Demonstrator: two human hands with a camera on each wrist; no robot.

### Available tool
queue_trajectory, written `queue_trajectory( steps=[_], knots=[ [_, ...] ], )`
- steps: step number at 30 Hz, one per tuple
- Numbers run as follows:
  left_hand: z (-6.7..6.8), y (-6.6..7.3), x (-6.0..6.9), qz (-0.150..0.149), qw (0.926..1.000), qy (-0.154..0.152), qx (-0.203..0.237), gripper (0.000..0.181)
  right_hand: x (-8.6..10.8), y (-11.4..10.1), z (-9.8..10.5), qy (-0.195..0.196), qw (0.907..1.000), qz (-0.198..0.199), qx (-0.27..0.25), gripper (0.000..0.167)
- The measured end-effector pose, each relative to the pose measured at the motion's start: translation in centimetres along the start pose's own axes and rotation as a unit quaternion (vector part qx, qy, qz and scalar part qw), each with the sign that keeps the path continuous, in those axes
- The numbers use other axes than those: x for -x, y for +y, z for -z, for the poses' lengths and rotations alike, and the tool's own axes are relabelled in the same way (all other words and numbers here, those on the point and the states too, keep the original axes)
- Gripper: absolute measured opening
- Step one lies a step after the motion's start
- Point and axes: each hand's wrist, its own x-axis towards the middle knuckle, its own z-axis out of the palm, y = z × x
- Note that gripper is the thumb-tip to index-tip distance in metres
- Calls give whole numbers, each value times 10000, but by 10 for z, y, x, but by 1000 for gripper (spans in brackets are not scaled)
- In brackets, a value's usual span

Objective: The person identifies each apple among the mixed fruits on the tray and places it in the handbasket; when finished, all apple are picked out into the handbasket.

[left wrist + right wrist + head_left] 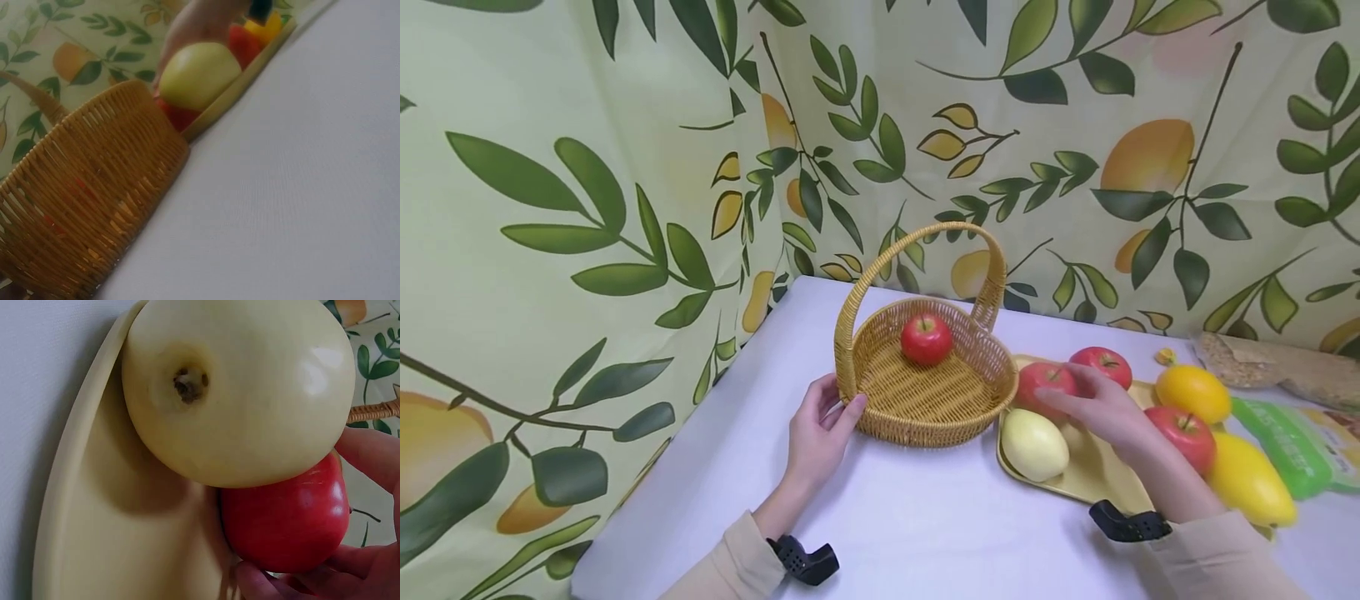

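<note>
A wicker basket (925,431) with a tall handle holds one red apple (927,339). My left hand (822,433) grips its left side near the foot of the handle, thumb on the rim. At the tray's left end, my right hand (1112,408) has its thumb and fingers round another red apple (1039,386). The right wrist view shows that apple (287,519) between the thumb and fingers of the hand (369,569), partly covered by a pale yellow fruit (244,400). In the left wrist view the basket (94,194) stands beside the pale fruit (199,75).
The gold tray (1093,467) also bears a red apple (1103,365) at the back and another (1183,437) to the right, near an orange fruit (1195,394) and a yellow mango (1247,479). Green packaging (1288,442) and a clear bag (1247,360) lie far right. Leaf-patterned cloth (887,125) hangs behind.
</note>
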Motion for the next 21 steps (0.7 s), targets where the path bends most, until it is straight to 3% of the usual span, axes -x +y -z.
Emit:
queue_trajectory(
  steps=[10,21],
  knots=[
    [0,1,0,-44,10000,-24,-26,44,-11,-2,7,-370,9984,229,350,105],
    [1,1,1,16,10000,-28,-68,45,-13,3,7,-275,9992,151,250,108]
  ],
)
